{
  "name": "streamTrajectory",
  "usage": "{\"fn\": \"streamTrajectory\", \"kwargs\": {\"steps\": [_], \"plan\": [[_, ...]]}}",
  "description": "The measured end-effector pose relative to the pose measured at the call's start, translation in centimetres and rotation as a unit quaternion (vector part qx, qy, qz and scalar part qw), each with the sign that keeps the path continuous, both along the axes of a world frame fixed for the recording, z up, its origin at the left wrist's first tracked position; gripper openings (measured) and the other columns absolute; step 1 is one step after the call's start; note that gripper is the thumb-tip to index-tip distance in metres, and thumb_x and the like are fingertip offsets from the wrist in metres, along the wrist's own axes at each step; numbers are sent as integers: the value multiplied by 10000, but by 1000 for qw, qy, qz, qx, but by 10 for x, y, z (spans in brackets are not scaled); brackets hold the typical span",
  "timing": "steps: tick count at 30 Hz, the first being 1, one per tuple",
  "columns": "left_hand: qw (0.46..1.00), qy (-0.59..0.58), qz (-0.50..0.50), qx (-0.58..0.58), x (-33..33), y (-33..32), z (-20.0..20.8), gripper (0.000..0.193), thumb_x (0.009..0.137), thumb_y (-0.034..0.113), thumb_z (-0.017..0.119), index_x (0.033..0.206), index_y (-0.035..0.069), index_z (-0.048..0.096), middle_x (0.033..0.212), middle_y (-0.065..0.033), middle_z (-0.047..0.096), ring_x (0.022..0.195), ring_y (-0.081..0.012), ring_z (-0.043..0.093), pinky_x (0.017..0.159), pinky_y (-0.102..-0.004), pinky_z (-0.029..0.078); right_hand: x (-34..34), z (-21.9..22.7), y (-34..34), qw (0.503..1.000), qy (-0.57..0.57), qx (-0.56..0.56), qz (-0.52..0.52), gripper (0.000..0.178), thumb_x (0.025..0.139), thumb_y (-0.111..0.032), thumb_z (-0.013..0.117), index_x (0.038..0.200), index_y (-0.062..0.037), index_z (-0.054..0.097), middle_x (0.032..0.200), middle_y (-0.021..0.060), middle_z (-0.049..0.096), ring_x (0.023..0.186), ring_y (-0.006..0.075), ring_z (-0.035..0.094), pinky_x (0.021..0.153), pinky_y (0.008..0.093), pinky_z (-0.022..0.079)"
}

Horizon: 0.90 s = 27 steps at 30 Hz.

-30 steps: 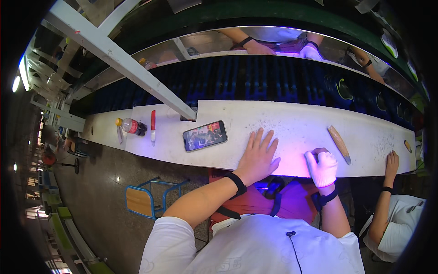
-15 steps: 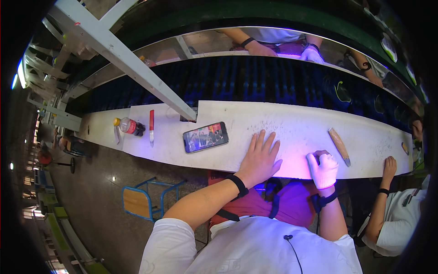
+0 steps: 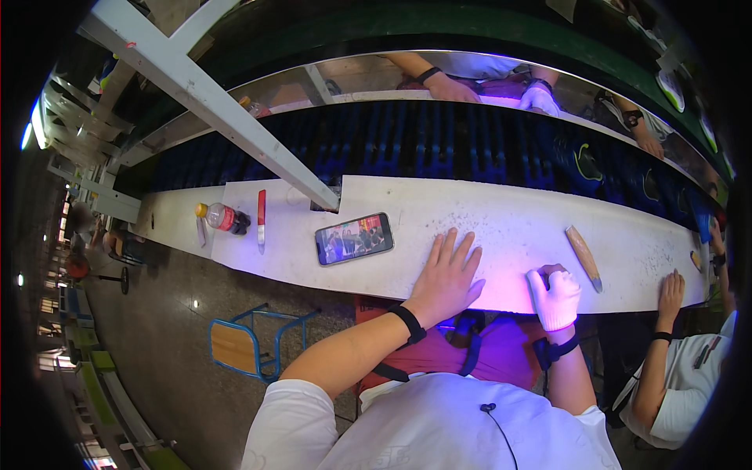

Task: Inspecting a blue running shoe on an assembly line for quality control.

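My left hand (image 3: 447,274), bare and palm down, lies with fingers spread on the white worktable (image 3: 392,192). My right hand (image 3: 556,296), in a white glove that leaves some fingertips uncovered, rests curled at the table's near edge. The inside of this fist is hidden. To its right lies a tapered wooden tool (image 3: 582,256) with a greyish tip, apart from the hand. Left of my left hand a smartphone (image 3: 354,239) lies face up, a picture of people on its screen. Neither hand touches the phone or the wooden tool.
A dark conveyor (image 3: 423,141) runs behind the table. Farther left lie a red-handled blade tool (image 3: 262,219) and a yellow-capped drink bottle (image 3: 225,218). A white metal post (image 3: 211,102) slants over the table. A co-worker's hand (image 3: 671,291) rests at right; a blue-framed stool (image 3: 239,345) stands lower left.
My hands keep the same poses; the view has shifted slightly. At the far right, the co-worker's other arm and a blue object by it have come into view.
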State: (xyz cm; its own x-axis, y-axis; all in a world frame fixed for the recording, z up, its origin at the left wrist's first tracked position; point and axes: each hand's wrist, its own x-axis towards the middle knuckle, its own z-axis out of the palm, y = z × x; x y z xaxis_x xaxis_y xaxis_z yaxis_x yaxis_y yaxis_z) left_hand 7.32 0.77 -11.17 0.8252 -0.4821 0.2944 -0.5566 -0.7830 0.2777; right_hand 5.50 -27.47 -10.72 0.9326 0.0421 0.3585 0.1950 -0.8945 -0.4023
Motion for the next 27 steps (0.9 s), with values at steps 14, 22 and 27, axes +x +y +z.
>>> {"fn": "streamTrajectory", "kwargs": {"steps": [14,22,27], "plan": [[1000,2,3,23,0,-2,-3,614,1010,415,695,1451,-9,652,1612,-266,513,1533,-536,409,1294,-659,298,0,4,-3,1000,0,22,18,194,868,-187,881,854,-62,733,831,128,759,753,355,744,711,473,579],[1000,1,1,23,0,-2,-2,618,1014,414,693,1466,-4,642,1613,-266,511,1532,-526,416,1296,-649,299,-1,8,0,1000,3,29,13,220,881,-234,871,827,-55,756,838,136,769,755,357,750,723,469,589],[1000,9,1,27,-1,-3,-1,633,1015,413,693,1489,0,620,1617,-264,506,1533,-523,416,1298,-645,297,0,8,-2,1000,7,10,6,238,886,-262,867,810,-57,772,837,137,770,756,357,753,719,468,592]]}}
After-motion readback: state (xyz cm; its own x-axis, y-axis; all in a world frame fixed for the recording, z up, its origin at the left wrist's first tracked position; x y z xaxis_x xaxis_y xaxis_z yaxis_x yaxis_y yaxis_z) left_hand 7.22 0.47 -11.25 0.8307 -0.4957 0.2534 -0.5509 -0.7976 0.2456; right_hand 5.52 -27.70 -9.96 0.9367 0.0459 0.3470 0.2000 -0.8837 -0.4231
